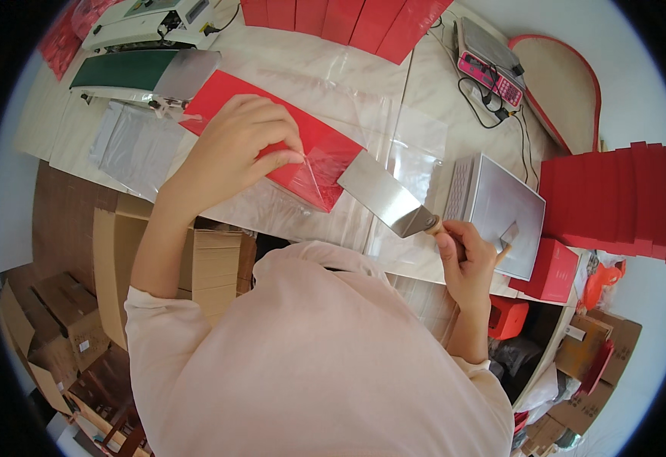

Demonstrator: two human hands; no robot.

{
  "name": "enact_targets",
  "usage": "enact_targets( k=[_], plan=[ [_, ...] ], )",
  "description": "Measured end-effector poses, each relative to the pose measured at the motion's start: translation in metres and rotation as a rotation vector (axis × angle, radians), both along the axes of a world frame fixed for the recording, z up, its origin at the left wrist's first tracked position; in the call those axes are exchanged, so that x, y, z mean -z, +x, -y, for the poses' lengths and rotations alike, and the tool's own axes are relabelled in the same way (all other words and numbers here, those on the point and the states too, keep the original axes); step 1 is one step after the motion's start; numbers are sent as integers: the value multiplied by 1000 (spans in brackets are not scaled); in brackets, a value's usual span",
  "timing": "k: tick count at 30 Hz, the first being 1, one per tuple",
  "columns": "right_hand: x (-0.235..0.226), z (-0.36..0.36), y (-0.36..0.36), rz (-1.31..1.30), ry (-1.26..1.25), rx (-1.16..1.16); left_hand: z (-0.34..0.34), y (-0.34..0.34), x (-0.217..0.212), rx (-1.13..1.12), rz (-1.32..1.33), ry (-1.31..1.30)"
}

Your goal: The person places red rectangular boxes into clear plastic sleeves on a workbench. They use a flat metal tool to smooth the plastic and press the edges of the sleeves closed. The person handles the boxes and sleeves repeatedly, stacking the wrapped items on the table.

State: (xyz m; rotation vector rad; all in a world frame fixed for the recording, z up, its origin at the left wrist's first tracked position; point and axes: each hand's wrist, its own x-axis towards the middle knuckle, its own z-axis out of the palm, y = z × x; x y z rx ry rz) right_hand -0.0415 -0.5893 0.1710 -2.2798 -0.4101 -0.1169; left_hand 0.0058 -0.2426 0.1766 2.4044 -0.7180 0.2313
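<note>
A flat red box (324, 141) lies at an angle on the table, partly wrapped in clear plastic film (319, 169). My left hand (245, 141) is over the box, its thumb and fingertips pinched on the edge of the film near the box's near side. In my right hand (466, 259) is a scraper (385, 192) with a wide, shiny metal blade, gripped by its handle. The blade's end reaches the right end of the box; whether it touches the box or only the film, I cannot tell.
Upper left stands a white machine (143, 23) with a green belt (120, 70). Plastic sleeves (137, 145) lie below it. Red boxes (615, 198) are stacked right, beside a silver-topped box (504, 209) bearing another small scraper (509, 234). A pink scale (493, 72) sits behind.
</note>
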Motion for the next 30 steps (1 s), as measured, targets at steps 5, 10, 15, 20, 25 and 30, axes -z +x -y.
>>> enact_targets(
  k=[5,10,15,20,25,30],
  plan=[
    [-4,-15,-5,20,-73,-109,6,12,15,-19,86,79],
    [0,-35,-10,115,-76,-289,8,17,29,-37,121,69],
    [-1,-48,-6,218,-236,-321,5,17,34,-59,116,12],
    [-13,-55,-5,234,-387,-300,0,20,40,-103,80,-27],
    [-13,-64,4,251,-440,-271,-3,25,39,-117,74,-8],
    [-13,-70,12,246,-455,-271,-4,26,41,-108,87,-40]
  ],
)
